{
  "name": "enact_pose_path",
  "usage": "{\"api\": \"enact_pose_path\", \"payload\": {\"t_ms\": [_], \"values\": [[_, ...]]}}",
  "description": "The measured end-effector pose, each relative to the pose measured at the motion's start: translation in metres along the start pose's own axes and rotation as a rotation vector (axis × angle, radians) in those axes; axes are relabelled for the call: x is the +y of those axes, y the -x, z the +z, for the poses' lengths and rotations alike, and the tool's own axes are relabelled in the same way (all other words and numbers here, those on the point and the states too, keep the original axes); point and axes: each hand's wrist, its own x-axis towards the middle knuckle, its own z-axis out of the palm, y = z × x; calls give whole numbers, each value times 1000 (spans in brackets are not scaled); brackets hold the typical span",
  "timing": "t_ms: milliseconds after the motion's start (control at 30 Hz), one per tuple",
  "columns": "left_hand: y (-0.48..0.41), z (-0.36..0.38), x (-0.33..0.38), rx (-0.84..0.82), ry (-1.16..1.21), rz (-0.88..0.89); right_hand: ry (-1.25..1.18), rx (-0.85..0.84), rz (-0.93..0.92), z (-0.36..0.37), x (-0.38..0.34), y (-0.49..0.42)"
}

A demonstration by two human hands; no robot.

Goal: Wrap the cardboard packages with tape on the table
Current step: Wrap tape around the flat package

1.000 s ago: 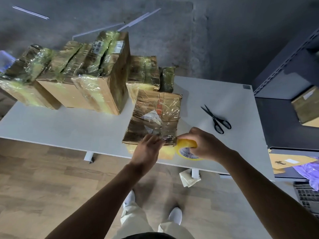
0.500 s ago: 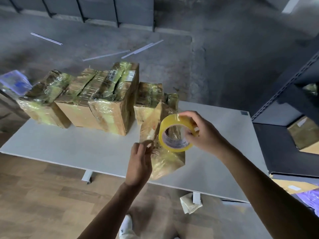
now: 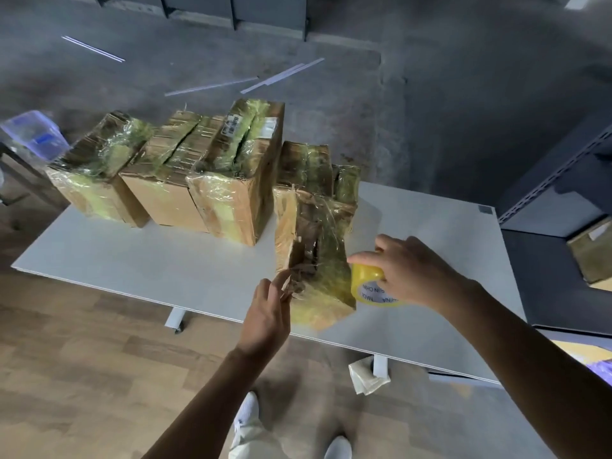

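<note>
A flat, rectangular cardboard package (image 3: 318, 260) is stood tilted on one edge near the near edge of the table (image 3: 132, 260), a smooth white slab. Its brown board is covered in glossy, crinkled, yellowish clear tape, which is gathered into wrinkles along the near side. The package's near left corner is pinched between the thumb and fingers of the left hand (image 3: 268, 313). Just to the right, touching the package's near right edge, a round yellow tape roll (image 3: 367, 286) with a white printed core label is gripped by the curled fingers of the right hand (image 3: 407, 270), with the index finger stretched toward the package.

Along the far left of the table a row of packages (image 3: 205, 180) is lined up side by side: blocky cardboard shapes, bound in the same shiny, rumpled film.

At the far left, off the table, a translucent plastic tub (image 3: 33, 134) is seen; its contents cannot be made out. On the dark metal shelf (image 3: 546, 200) at the right, one taped cardboard box (image 3: 592, 250) is held.
</note>
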Motion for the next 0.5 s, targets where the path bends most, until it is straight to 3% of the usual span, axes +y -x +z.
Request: {"api": "enact_pose_path", "payload": {"t_ms": [200, 333, 500], "values": [[-10, -19, -6, -139, -130, 24, -21, 44, 5, -3, -13, -8], [-18, -34, 5, -103, -325, 85, -33, 44, 4, -6, -16, -9], [-33, -25, 33, -3, -204, -192, -117, 55, -24, -8, -21, -12]]}}
